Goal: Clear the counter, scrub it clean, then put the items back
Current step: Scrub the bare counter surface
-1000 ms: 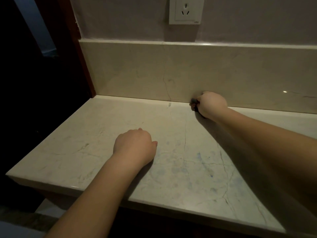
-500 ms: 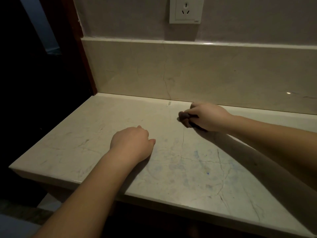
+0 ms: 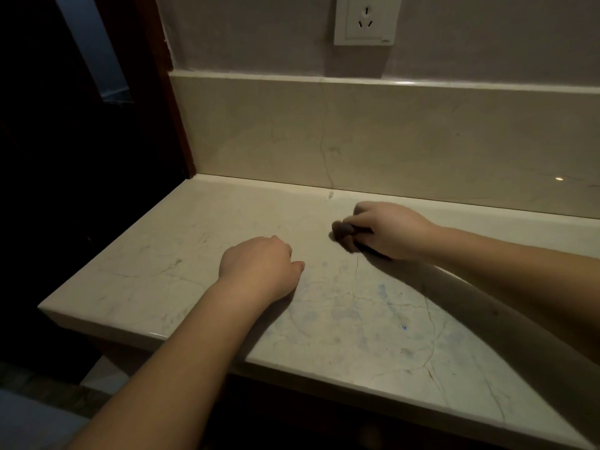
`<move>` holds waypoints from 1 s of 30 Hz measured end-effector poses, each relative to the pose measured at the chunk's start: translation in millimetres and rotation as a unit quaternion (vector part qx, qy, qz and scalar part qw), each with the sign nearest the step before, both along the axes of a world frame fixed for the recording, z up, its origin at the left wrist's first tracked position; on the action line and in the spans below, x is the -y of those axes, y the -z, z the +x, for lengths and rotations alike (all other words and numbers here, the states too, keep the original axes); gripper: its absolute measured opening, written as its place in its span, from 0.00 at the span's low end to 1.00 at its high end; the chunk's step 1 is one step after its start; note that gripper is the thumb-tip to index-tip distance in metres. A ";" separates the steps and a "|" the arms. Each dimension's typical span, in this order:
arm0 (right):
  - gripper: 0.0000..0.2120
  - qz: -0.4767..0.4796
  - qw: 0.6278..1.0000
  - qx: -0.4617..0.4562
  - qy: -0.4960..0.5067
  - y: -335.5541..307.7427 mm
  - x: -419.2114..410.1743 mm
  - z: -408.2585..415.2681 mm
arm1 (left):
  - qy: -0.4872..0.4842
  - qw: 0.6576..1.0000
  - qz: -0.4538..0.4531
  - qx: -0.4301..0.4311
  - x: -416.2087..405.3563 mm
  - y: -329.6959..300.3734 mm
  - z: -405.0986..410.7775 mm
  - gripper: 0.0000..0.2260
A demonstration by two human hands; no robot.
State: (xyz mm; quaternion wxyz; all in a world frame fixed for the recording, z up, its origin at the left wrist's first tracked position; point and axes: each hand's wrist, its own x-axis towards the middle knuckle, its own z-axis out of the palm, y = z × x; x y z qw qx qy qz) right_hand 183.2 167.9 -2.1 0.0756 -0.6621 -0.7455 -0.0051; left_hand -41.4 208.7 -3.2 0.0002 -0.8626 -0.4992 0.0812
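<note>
The pale marble counter carries faint blue smears near its front right part. My right hand grips a small dark scrubbing pad and holds it down on the counter, a little in front of the backsplash. Only the pad's left end shows beyond my fingers. My left hand rests on the counter left of the pad with its fingers curled under, holding nothing that I can see.
A marble backsplash runs along the rear of the counter. Above it a white wall socket is set in the wall. A dark wooden frame and a dark opening lie to the left. The counter's front edge drops off below.
My right hand drew the pad away from the foot of the backsplash toward me and to the left, then held about there. My left hand stayed in place.
</note>
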 end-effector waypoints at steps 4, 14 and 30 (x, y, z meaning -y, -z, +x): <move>0.10 -0.011 1.000 -0.009 0.018 -2.9 -4.9 6.8 | -0.002 1.000 -0.007 0.005 -2.6 -2.5 1.4 0.18; 0.11 -0.007 0.999 -0.032 0.024 -3.2 4.0 -11.0 | 0.002 1.000 -0.009 0.010 -2.4 -3.0 0.7 0.18; 0.12 -0.029 0.999 -0.030 0.006 -4.8 50.8 -36.4 | 0.001 1.000 -0.009 0.015 0.4 -2.9 0.0 0.19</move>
